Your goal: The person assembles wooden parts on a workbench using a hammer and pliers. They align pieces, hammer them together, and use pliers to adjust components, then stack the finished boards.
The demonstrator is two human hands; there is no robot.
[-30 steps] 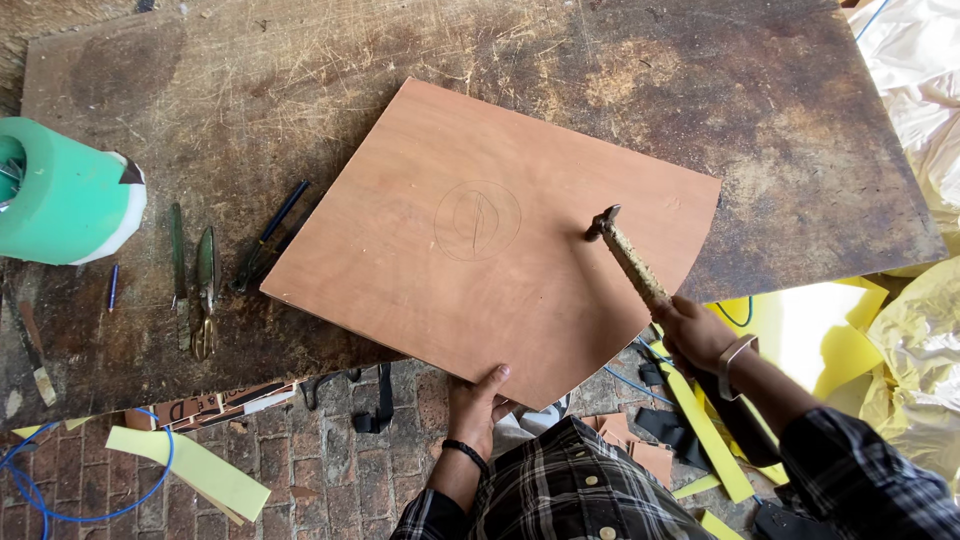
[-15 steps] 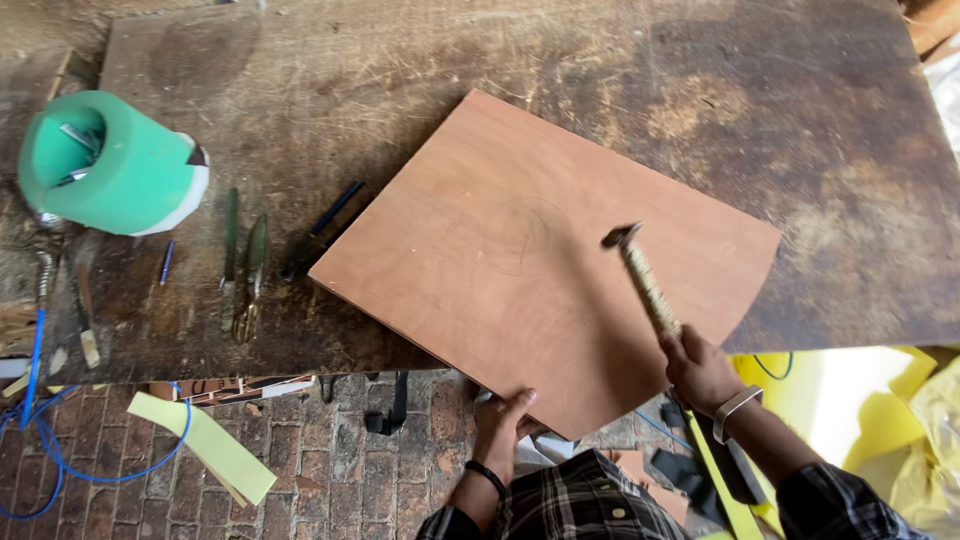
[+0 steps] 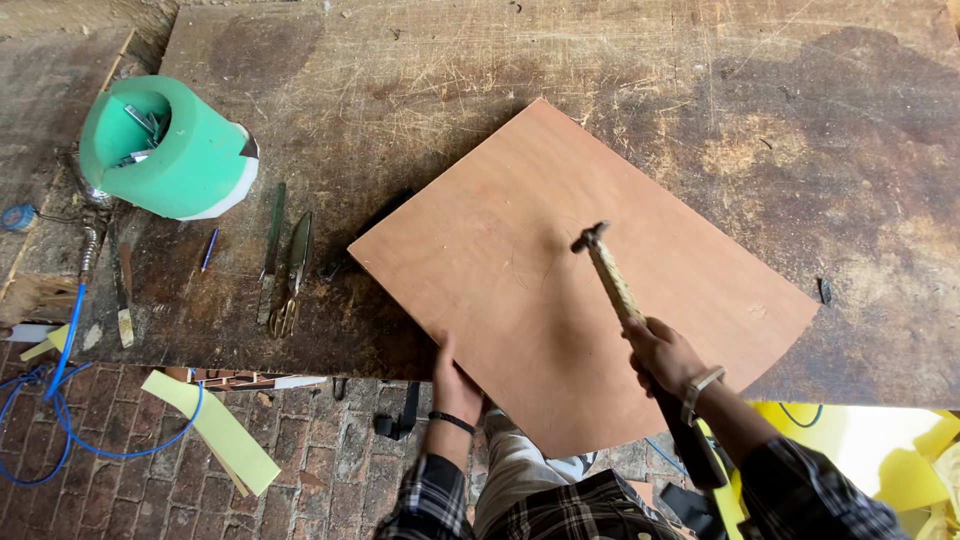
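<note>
The right hand (image 3: pixel 662 355) is curled tight round the handle of a hammer (image 3: pixel 608 272), whose head points to about 11 o'clock above the middle of a reddish-brown plywood board (image 3: pixel 560 300). The left hand (image 3: pixel 455 382), at 9 o'clock from the right, lies with fingers together, thumb on top, gripping the board's near edge. The board lies askew on a scarred, stained wooden workbench (image 3: pixel 620 90), one corner overhanging toward the person. At 10 o'clock from the board stands a green container (image 3: pixel 170 150) holding small metal pieces; scissors (image 3: pixel 293 272) lie just beside it. Below the bench are a brick floor (image 3: pixel 330 480), a blue cable (image 3: pixel 60 400) and yellow offcuts (image 3: pixel 215 430).
</note>
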